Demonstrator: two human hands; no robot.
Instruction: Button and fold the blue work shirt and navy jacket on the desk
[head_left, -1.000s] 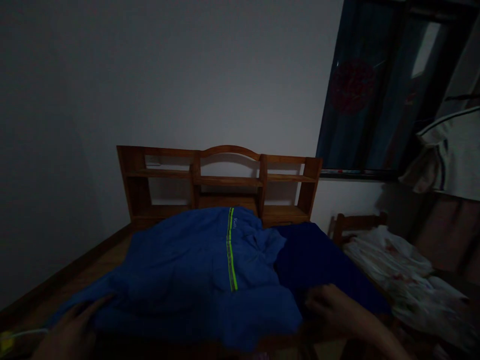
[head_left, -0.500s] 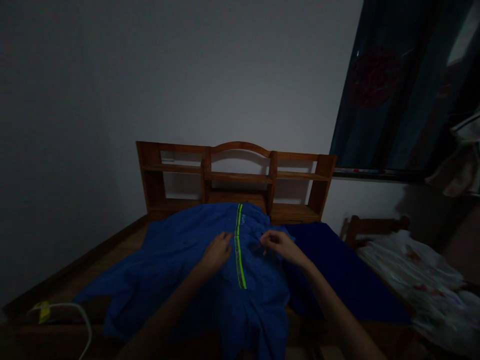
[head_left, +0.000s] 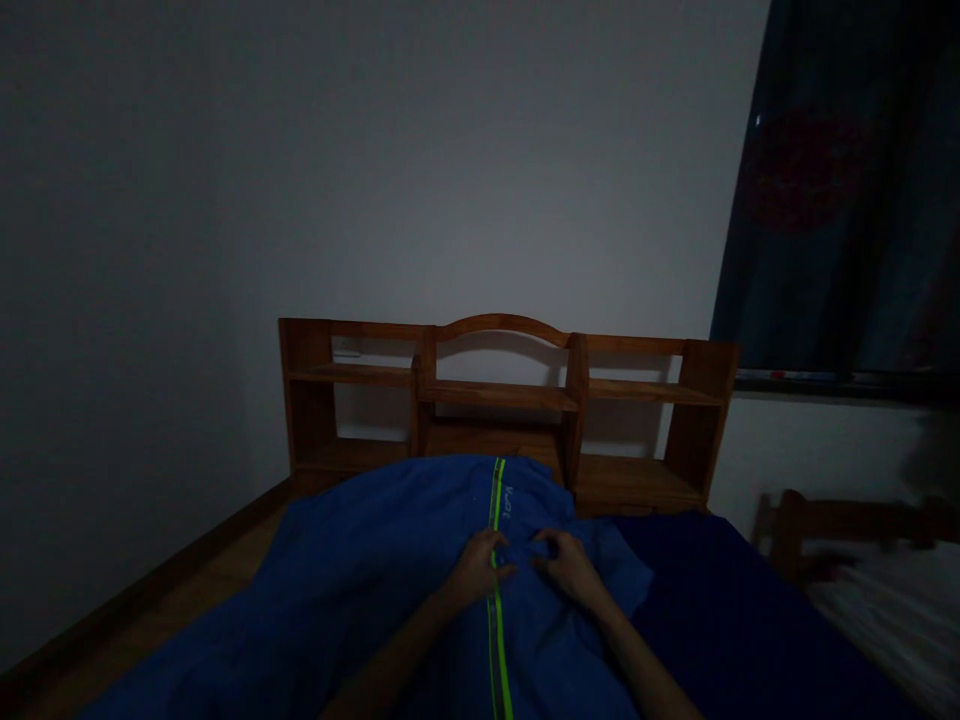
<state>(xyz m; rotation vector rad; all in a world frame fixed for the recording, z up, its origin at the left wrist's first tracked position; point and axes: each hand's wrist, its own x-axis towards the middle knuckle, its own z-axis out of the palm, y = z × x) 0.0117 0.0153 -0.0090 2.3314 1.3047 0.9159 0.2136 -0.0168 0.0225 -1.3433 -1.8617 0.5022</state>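
A blue work garment (head_left: 390,560) lies spread over the bed, with a yellow-green reflective stripe (head_left: 496,620) running down it and small white lettering beside the stripe. My left hand (head_left: 477,566) is on the stripe, thumb and forefinger apart. Just to the right, my right hand (head_left: 568,568) bends in a C shape over the cloth, with a gap between thumb and forefinger. Both hands face each other across a wrinkled patch of fabric. Dim light hides whether any fingertip presses into the cloth.
A wooden headboard (head_left: 499,393) with open shelves stands behind the garment, against the wall. Dark blue cloth (head_left: 705,610) lies at the right. Farther right are a wooden chair-like frame (head_left: 847,520) and a pale plastic-looking heap (head_left: 900,605). A dark window (head_left: 832,200) is at upper right.
My view has tilted up and moved closer. My hands have come nearer each other; the left has shifted right onto the stripe, and its thumb and forefinger now show apart.
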